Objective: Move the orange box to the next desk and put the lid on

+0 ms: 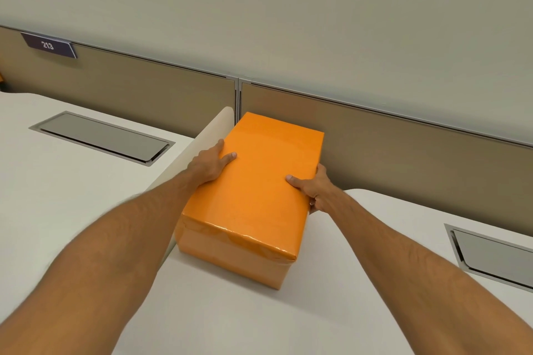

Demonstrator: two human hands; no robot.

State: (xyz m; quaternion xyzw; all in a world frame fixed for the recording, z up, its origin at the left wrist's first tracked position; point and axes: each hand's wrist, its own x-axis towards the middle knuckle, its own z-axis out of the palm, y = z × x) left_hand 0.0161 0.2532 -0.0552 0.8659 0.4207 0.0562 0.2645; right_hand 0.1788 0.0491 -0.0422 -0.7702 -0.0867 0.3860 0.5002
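Head view of two bare forearms reaching forward to an orange box (pixel 253 196) that lies on the right desk (pixel 360 253), lengthwise away from the viewer, its far end near the partition (pixel 403 135). The lid (pixel 259 176) is on the box: its skirt overlaps the body along the near end, where a crease line and wrinkled paper show.

All places below are given relative to the box. The left hand (pixel 209 163) clasps the left long edge of the lid toward the far half, thumb laid flat on top and fingers wrapped down the side, out of sight. The right hand (pixel 313 189) clasps the right long edge slightly nearer the viewer, thumb on top and fingers curled around the side. Both hands are therefore closed on the lid, opposed across its width. This paired grip probably serves to press the lid down evenly and keep it square, since pressure on one side alone would tilt it.

To the left of the box a pale divider (pixel 202 147) rises between the two desks, and the box's left side runs close beside it. Beyond it lies the left desk (pixel 57 181), with a metal cable hatch (pixel 101 137) well apart from the box. A second hatch (pixel 490 256) sits to the right of the box. A "213" plate (pixel 49 45) is fixed on the partition far to the upper left.

Judged from this layout, the box appears moved and the lid seated. What seems left is a final press and letting go.
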